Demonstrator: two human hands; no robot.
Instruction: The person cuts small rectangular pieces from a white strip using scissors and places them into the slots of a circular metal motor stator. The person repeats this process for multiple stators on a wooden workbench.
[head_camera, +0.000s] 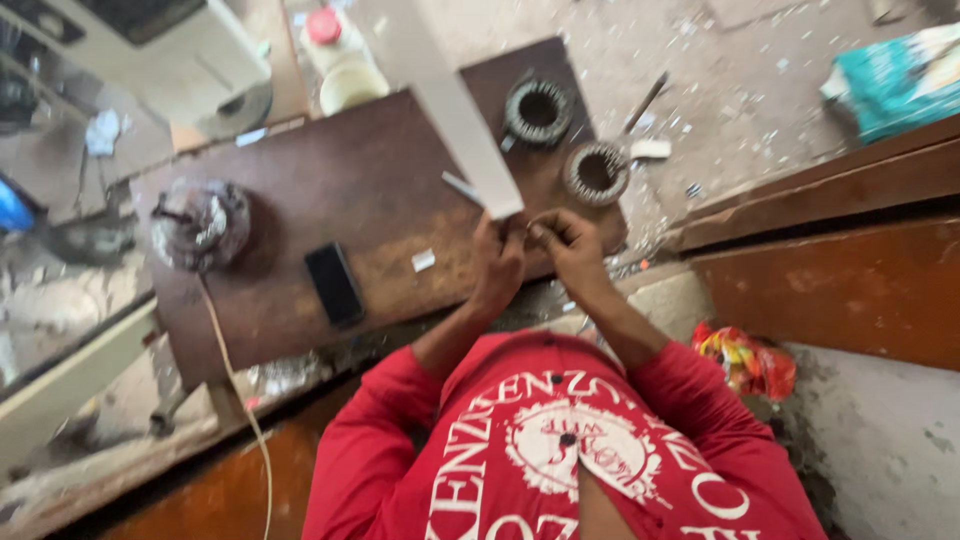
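The pale strip (468, 135) is the thing both hands are on. It's a long, flat, whitish piece, paper or thin sheet by the look of it. It lies at a slant across the dark brown table (300, 190), and its near end sits right at the fingertips.

The left hand (497, 262) is curled with its fingers closed on that near end. The right hand (568, 243) is bunched up right against it, thumb and fingers pinching at the same spot. It's blurry, so I can't tell if there's a smaller bit between the two hands or just the strip's edge.

My read is that this is the fine fingertip part, working or creasing the strip's end, not cutting or placing it. Whatever comes next probably needs a tight two-handed pinch and a steady strip, since the far end lies free and could swing.

Further out:
- Two slotted metal rings are just beyond the hands, one ring (597, 172) near the right hand and the other ring (538, 112) further back.
- A small white scrap (424, 260) and a black phone (334, 284) are left of the hands.
- A round wound part (200, 225) with a cord sits at the far left.
- A thin tool (645, 100) lies on the dusty floor (740, 90).
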